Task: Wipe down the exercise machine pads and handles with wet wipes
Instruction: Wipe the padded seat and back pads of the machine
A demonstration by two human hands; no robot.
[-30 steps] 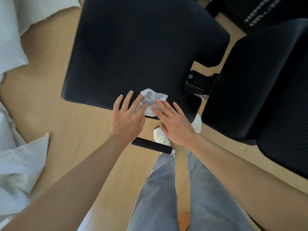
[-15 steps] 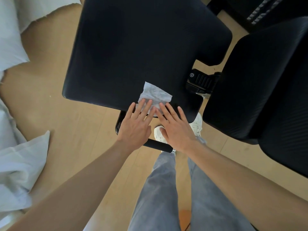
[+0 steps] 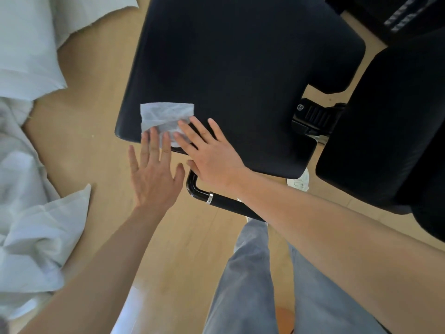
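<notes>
Black seat pad [image 3: 240, 68]: near-left corner now covered. Left grip [image 3: 154, 174] and right grip [image 3: 214, 155] are held flat, nothing clasped, fingertips pressed on the wet wipe [image 3: 166, 114]. Wipe, crumpled a second ago, has been spread and slid leftward; wiping judged underway.

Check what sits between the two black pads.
Head view: a black ribbed bracket sits in the gap between the large pad and the right pad; wooden floor shows above it.

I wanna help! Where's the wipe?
Head view: the wet wipe lies on the black pad, near-left corner, touched by the left hand and right hand.
</notes>
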